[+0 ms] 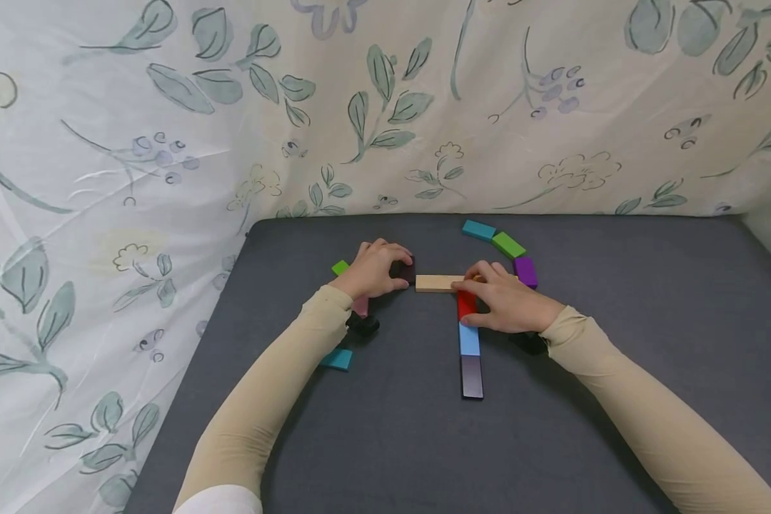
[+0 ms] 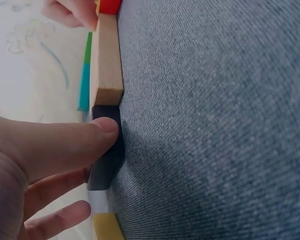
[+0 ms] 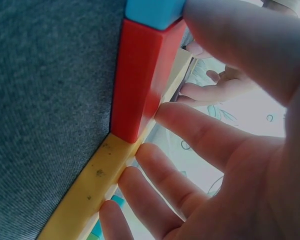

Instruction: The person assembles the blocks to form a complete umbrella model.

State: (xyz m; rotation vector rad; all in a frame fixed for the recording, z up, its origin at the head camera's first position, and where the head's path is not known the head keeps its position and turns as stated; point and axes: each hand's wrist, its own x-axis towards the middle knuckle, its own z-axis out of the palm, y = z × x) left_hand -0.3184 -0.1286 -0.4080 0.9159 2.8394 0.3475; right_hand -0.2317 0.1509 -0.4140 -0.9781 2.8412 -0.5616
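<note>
My left hand [image 1: 378,270] holds a black block [image 2: 107,150] between its thumb on the near side and fingers behind. The black block's end meets a plain wooden block [image 1: 435,283]. To the right, my right hand [image 1: 510,296] touches the row with fairly straight fingers. In the right wrist view, its fingertips rest along a yellow block [image 3: 87,187] and beside a red block [image 3: 142,82]. Its thumb lies by the light blue block [image 3: 155,11]. From the red block, the light blue one and a dark block [image 1: 472,376] run toward me in a line.
Behind the right hand, a teal block [image 1: 478,230], a green block [image 1: 509,245] and a purple block [image 1: 525,273] form a curve. Around the left forearm are a green block [image 1: 340,268], a pink block [image 1: 360,307] and a teal block [image 1: 337,359]. A patterned curtain [image 1: 385,107] hangs behind the grey surface.
</note>
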